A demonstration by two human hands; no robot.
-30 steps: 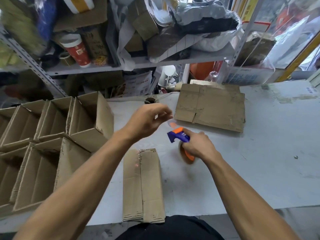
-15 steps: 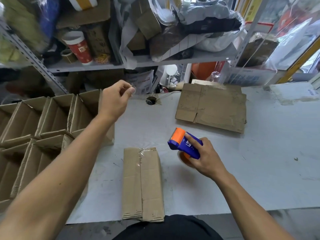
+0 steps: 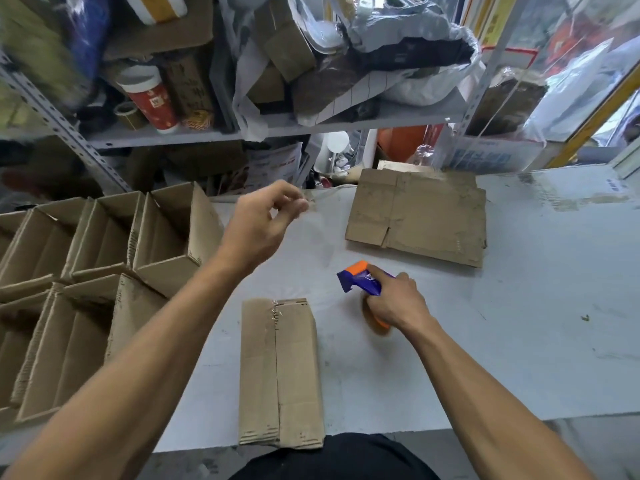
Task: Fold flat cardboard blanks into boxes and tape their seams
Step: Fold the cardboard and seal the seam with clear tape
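A folded cardboard box (image 3: 280, 372) lies on the grey table (image 3: 502, 323) in front of me, its centre seam facing up. My right hand (image 3: 394, 303) grips a blue and orange tape dispenser (image 3: 362, 280) just right of the box's far end. My left hand (image 3: 263, 223) is raised above the table beyond the box. Its thumb and fingers pinch the faint end of a clear tape strip (image 3: 310, 202). A stack of flat cardboard blanks (image 3: 419, 213) lies at the back of the table.
Several open folded boxes (image 3: 104, 244) stand packed together at the left. Behind the table, a metal shelf (image 3: 207, 135) is crowded with cartons, bags and a red cup. A dark garment (image 3: 332, 459) shows at the near edge.
My left hand first swung up and left away from the dispenser, then came back a little to the right. My right hand has stayed nearly in place with the dispenser.
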